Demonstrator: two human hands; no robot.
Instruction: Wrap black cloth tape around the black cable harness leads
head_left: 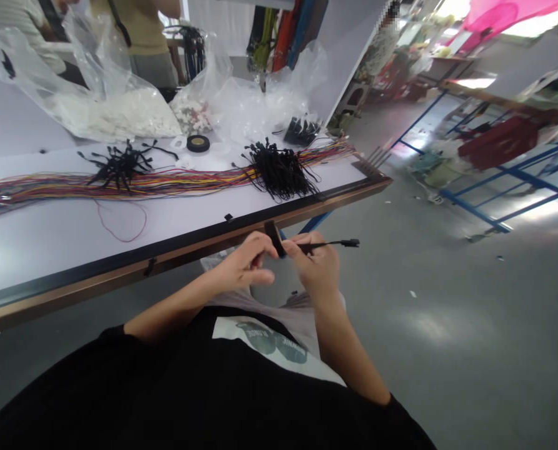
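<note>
My right hand is closed on a thin black cable, with a black connector sticking out to the right. A roll of black tape stands edge-on between my two hands, close to the right thumb. My left hand is beside the roll, its bent fingers against the roll's left side and its thumb apart below. Part of the cable near the roll is hidden by my right fingers. Both hands are in front of the table edge, above my lap.
The white table carries a long bundle of coloured wires, two heaps of black cables, another tape roll and clear bags of white parts. Blue-framed tables stand right. A person is visible behind the bags.
</note>
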